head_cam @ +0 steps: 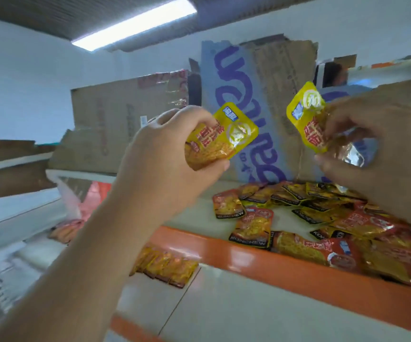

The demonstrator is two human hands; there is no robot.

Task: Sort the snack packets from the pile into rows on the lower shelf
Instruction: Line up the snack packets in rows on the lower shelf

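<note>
Yellow packet [224, 137] in my left hand [175, 154], fingers curled round it. Second yellow packet [307, 117] pinched in my right hand [372, 144]. Both held above the pile [323, 218] on the orange-edged shelf [224, 249]. Short row of packets [165, 266] sits on the lower shelf [224, 307]. Cardboard boxes [125, 124] stand behind the pile.

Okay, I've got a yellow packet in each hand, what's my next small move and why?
Probably lower the left hand and add its yellow packet to the yellow row on the lower shelf. That row lies nearly under it, and with the right hand also full, neither can take more from the pile.
</note>
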